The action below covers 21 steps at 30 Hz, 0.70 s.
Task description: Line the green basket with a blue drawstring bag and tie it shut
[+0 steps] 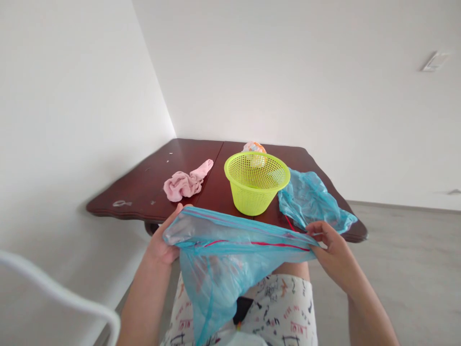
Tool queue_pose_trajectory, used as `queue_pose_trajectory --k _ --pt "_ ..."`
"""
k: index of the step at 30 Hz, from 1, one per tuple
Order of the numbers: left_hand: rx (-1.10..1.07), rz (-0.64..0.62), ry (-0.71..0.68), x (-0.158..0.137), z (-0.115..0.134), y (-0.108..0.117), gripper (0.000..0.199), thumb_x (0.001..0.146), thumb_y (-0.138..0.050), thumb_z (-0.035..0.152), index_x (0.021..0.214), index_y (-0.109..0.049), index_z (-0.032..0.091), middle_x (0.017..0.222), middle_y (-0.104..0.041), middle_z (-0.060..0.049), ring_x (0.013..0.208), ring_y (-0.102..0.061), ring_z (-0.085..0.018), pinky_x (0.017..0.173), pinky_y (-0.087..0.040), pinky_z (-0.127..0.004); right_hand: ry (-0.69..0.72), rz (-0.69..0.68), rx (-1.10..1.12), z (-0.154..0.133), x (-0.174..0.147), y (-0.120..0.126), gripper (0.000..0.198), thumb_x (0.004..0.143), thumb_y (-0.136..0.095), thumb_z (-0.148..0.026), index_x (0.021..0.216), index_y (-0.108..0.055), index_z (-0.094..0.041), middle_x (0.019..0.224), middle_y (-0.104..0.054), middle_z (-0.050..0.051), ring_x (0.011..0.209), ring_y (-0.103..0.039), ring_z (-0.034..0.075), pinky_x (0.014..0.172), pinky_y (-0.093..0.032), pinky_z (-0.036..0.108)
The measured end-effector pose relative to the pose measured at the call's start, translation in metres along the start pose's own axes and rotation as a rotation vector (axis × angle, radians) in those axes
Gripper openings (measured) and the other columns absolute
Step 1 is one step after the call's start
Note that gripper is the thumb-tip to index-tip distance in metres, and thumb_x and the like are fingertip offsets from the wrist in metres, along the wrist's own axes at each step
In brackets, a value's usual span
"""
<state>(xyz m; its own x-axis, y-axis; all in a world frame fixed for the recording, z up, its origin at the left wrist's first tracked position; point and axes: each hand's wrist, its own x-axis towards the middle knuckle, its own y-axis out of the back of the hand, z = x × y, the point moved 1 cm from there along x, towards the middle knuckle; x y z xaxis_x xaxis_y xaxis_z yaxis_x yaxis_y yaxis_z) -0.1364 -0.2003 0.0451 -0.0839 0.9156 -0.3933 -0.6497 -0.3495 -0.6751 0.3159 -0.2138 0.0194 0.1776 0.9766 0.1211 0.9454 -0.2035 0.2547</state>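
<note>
Blue bag (pixel 219 259) btwn both hands

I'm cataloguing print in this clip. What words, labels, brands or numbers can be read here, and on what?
Printed shorts: small scattered lettering and doodles, too small and blurred to read.
Blue bag held by the left hand and right hand: no text.
Green basket, pink cloth, table: no text.

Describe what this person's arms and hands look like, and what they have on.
Both forearms are bare, with no sleeves showing. The left hand and right hand wear no gloves, rings or watch that I can see. Nails look short and unpainted.
</note>
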Motion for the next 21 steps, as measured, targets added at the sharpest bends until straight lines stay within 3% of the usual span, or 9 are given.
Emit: queue_pose_trajectory --k 3,5,7,10,13,16,21 --pt "-0.001 0.037 0.01 0.001 0.002 -0.002 0.029 0.12 -0.069 0.033 0.103 -0.085 0.016 0.073 -0.084 -0.002 0.059 -0.082 -0.019 0.064 -0.071 -0.026 -0.081 -0.166 0.131 0.002 -0.002 0.004 0.026 0.075 -0.095 -0.028 0.095 -0.08 -0.022 0.088 -0.078 0.004 0.081 -0.072 0.022 0.069 -0.061 0.031" --pt "-0.026 0.004 0.01 0.004 0.003 0.003 0.031 0.12 -0.07 0.037 0.101 -0.085 0.017 0.074 -0.084 -0.002 0.063 -0.084 -0.02 0.067 -0.072 -0.028 -0.2 -0.284 0.316 0.001 -0.007 0.006 0.034 0.082 -0.104 -0.036 0.099 -0.078 -0.022 0.092 -0.079 0.003 0.082 -0.075 0.02 0.072 -0.067 0.03" --pt "-0.054 -0.048 0.013 0.009 0.004 0.011 0.036 0.12 -0.068 0.041 0.097 -0.085 0.019 0.074 -0.084 -0.003 0.073 -0.087 -0.024 0.073 -0.074 -0.031 -0.316 -0.319 0.539 0.002 -0.012 0.005 0.04 0.087 -0.107 -0.044 0.104 -0.078 -0.024 0.095 -0.08 0.002 0.083 -0.078 0.019 0.077 -0.072 0.032" --pt "-0.086 -0.137 -0.031 0.013 0.003 0.022 0.036 0.12 -0.068 0.045 0.1 -0.087 0.022 0.078 -0.086 -0.003 0.087 -0.091 -0.028 0.084 -0.076 -0.036 -0.386 -0.277 0.823 0.006 -0.017 -0.001 0.037 0.09 -0.108 -0.04 0.11 -0.08 -0.025 0.094 -0.08 -0.001 0.081 -0.079 0.014 0.082 -0.073 0.026" --pt "-0.09 -0.161 -0.132 0.012 0.002 0.026 0.025 0.118 -0.072 0.043 0.113 -0.087 0.023 0.092 -0.091 -0.002 0.089 -0.091 -0.027 0.086 -0.077 -0.037 -0.407 -0.234 0.953 0.005 -0.02 -0.009 0.036 0.09 -0.108 -0.034 0.114 -0.084 -0.025 0.099 -0.083 0.0 0.084 -0.08 0.013 0.081 -0.073 0.023" --pt "-0.104 -0.151 -0.223 0.007 0.003 0.02 0.019 0.111 -0.081 0.039 0.12 -0.084 0.022 0.099 -0.091 -0.002 0.082 -0.089 -0.024 0.077 -0.074 -0.032 -0.416 -0.127 1.024 -0.006 -0.022 -0.013 0.04 0.085 -0.111 -0.032 0.113 -0.085 -0.023 0.102 -0.085 -0.001 0.081 -0.081 0.013 0.078 -0.074 0.023" --pt "0.024 -0.051 -0.388 0.007 0.006 0.01 0.032 0.093 -0.101 0.038 0.105 -0.076 0.021 0.081 -0.079 0.004 0.063 -0.075 -0.015 0.057 -0.062 -0.023 -0.322 -0.046 1.065 -0.049 -0.029 -0.017 0.041 0.081 -0.111 -0.028 0.11 -0.083 -0.023 0.088 -0.081 -0.003 0.069 -0.077 0.012 0.064 -0.067 0.016"
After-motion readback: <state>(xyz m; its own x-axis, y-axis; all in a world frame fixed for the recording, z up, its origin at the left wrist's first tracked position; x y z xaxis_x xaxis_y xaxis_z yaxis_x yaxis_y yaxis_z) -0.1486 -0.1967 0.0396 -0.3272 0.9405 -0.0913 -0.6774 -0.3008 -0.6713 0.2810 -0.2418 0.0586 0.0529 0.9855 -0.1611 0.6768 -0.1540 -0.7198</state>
